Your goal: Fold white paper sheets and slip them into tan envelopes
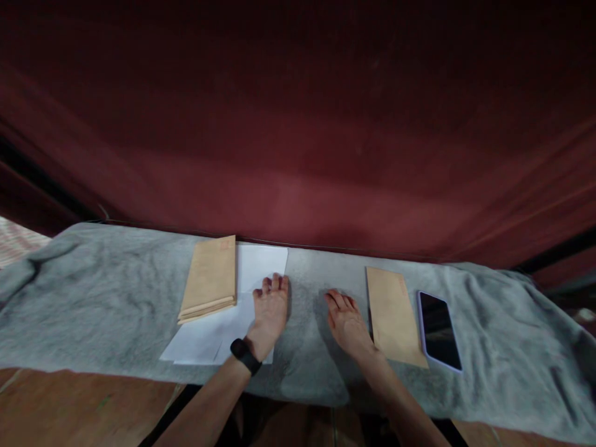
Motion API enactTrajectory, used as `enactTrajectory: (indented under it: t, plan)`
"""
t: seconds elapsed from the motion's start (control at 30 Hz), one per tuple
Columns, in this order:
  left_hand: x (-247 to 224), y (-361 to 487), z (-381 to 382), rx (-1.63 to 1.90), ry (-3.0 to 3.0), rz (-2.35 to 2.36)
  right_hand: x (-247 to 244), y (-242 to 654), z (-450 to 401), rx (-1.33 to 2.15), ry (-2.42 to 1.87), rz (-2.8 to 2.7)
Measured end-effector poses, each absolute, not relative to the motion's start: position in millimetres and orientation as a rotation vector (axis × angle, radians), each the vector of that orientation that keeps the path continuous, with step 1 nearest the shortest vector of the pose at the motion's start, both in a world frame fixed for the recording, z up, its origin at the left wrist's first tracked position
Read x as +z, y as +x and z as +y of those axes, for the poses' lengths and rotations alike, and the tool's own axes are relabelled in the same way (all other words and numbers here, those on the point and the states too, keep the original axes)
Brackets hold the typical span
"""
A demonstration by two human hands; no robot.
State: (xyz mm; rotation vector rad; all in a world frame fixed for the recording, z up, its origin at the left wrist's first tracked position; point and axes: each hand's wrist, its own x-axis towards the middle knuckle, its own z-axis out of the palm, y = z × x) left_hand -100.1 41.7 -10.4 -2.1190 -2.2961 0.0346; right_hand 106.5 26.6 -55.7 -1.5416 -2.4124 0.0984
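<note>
My left hand (270, 307), with a black band on the wrist, lies palm down over the right part of some white paper sheets (205, 338). Its fingers are a little apart and hold nothing. Left of it, a stack of brown envelopes (211, 273) rests on the sheets. My right hand (344, 316) is over the grey cloth, its fingers loosely spread with nothing visible in them. Just right of that hand lies a single brown envelope (395, 316), not touched by the fingers.
A phone (439, 330) in a light purple case lies right of the single envelope. Grey cloth (116, 298) covers the long narrow surface. A dark red panel (298, 155) rises behind its far edge. Tiled floor (84, 403) shows below the near edge.
</note>
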Motion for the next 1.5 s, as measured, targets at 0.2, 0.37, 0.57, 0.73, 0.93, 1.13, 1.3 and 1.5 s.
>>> enactTrajectory:
  t: [0.2,0.37,0.57,0.73,0.93,1.13,1.3,1.5]
  plan:
    - [-9,-106,38,0.075,-2.128,-2.299,-52,104,30,0.115,-1.572,-2.409]
    - [-9,-112,37,0.024,-2.174,-2.322,-51,103,30,0.101,-1.578,-2.418]
    - [-7,-146,46,-0.158,-1.948,-2.340,-55,103,27,0.046,-1.594,-2.417]
    - [-14,-192,51,-0.041,-1.773,-2.431,-53,103,28,0.021,-1.620,-2.451]
    - [-10,-224,51,-0.053,-1.701,-2.480,-48,99,28,-0.006,-1.636,-2.467]
    - [-8,-180,39,-0.084,-1.903,-2.385,-50,97,27,-0.061,-1.663,-2.468]
    - [-8,-140,24,0.102,-2.083,-2.449,-53,97,24,-0.072,-1.669,-2.483]
    - [-4,-142,22,0.109,-2.072,-2.451,-55,94,22,-0.103,-1.692,-2.463]
